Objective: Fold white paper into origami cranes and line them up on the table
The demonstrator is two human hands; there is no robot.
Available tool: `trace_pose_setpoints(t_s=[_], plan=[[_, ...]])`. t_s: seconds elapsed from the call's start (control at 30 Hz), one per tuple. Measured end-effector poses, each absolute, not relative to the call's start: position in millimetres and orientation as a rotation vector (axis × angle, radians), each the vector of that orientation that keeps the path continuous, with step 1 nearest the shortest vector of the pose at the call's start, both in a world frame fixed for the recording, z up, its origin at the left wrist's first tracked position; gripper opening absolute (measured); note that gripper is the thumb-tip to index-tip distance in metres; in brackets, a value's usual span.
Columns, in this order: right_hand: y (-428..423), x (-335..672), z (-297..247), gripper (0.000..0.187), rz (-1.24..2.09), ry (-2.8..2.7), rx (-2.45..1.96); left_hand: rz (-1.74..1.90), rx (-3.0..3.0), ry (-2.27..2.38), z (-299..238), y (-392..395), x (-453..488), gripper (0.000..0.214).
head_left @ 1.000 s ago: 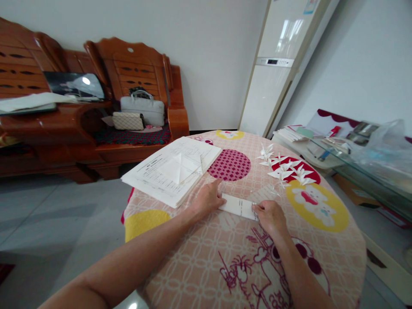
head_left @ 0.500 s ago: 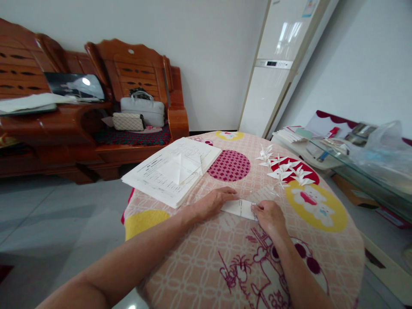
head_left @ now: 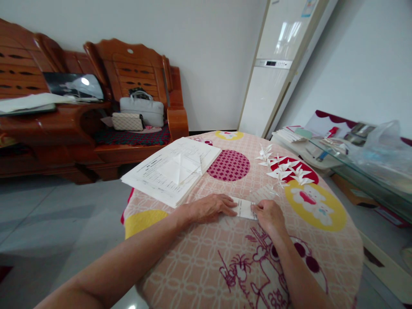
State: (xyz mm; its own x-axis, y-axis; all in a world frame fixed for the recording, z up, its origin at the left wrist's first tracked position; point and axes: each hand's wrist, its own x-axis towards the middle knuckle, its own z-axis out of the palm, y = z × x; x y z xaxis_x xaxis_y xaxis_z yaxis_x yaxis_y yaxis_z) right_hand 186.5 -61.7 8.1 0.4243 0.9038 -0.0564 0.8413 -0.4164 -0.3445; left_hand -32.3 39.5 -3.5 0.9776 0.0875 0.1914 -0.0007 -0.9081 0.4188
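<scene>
A folded piece of printed paper [head_left: 243, 208] lies on the patterned tablecloth [head_left: 193, 253] in front of me. My left hand [head_left: 212, 207] rests flat on its left part, fingers stretched out over the paper, covering that end. At the right end, the fingers of my right hand [head_left: 268, 216] are closed on the paper's edge. Just behind it lies a see-through sheet or wrapper [head_left: 264, 193]; I cannot tell which. Farther back on the right sit several white folded paper cranes [head_left: 283, 169].
On the table's left is a stack of printed sheets [head_left: 154, 176] with a folded paper piece [head_left: 179, 169] on top. To the right stands a glass-topped side table [head_left: 354, 159] with a plastic bag [head_left: 383, 141]. A wooden chair [head_left: 138, 64] holds bags behind.
My left hand has moved from the paper's upper left edge down across its left part, its fingers now spread flat. The right hand stays at the right end.
</scene>
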Motion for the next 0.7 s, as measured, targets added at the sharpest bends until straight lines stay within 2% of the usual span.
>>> trace_pose_setpoints(t_s=[0.17,0.27,0.37,0.57,0.7], plan=[[-66.8,183.8,12.2,0.023,0.191,-1.486,-2.387,0.281,2.735,0.066,-1.9,35.6,-31.2,0.05],[-72.2,172.3,16.4,0.019,0.042,-1.528,-2.189,0.322,2.729,0.051,-0.3,33.3,-30.4,0.048],[-74.9,155.6,17.7,0.019,0.188,-1.708,-1.966,0.343,2.717,0.029,3.3,31.2,-30.0,0.046],[-71.1,141.5,15.3,0.013,0.424,-1.751,-2.139,0.347,2.694,0.026,8.8,28.7,-29.0,0.041],[-68.0,142.4,17.4,0.009,0.467,-1.68,-2.18,0.336,2.715,0.039,6.9,28.3,-29.0,0.04]])
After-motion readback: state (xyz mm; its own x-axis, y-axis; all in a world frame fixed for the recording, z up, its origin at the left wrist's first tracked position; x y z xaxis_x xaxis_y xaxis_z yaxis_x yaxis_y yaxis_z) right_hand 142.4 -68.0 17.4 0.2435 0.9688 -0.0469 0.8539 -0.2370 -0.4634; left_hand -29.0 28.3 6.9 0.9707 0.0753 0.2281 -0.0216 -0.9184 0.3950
